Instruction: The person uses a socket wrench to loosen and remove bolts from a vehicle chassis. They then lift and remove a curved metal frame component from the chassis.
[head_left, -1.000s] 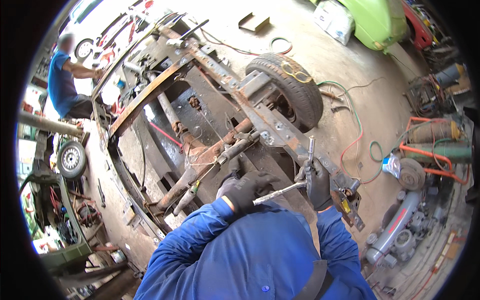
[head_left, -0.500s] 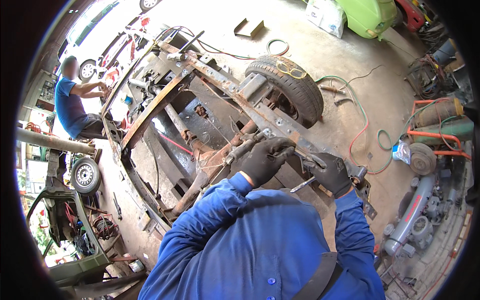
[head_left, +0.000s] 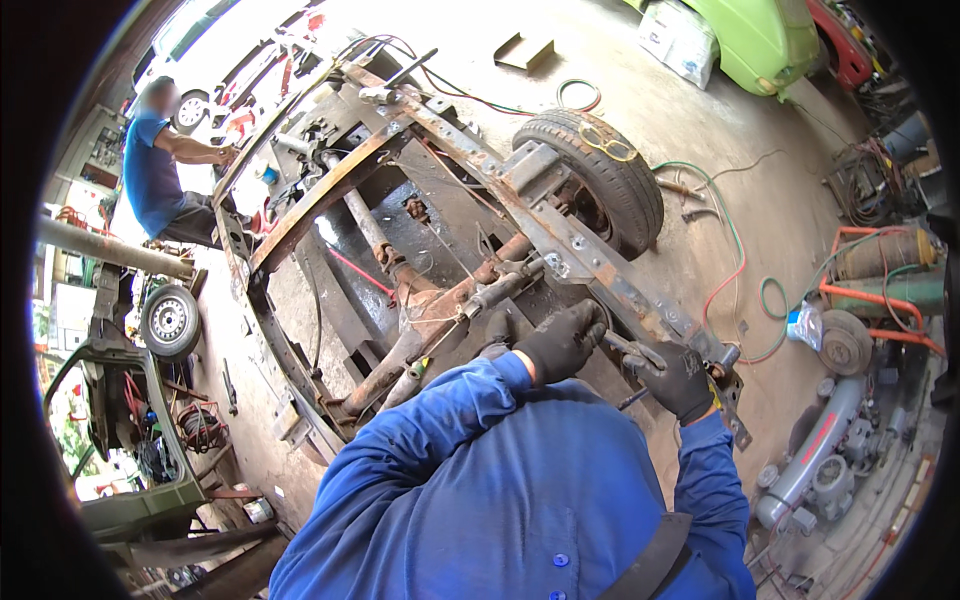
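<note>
Socket wrench (head_left: 621,344) sits clamped in the fingers of the gloved right hand (head_left: 680,382) at a rusty vehicle chassis (head_left: 545,240); the left hand (head_left: 566,344) curls nearby, its grip impossible to tell. Rightward, an orange trolley (head_left: 860,298) carries gas cylinders (head_left: 905,290).

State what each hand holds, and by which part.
The right hand grips a socket wrench between its protruding ends, the exact part hidden. Whether the left hand holds anything cannot be told.
</note>
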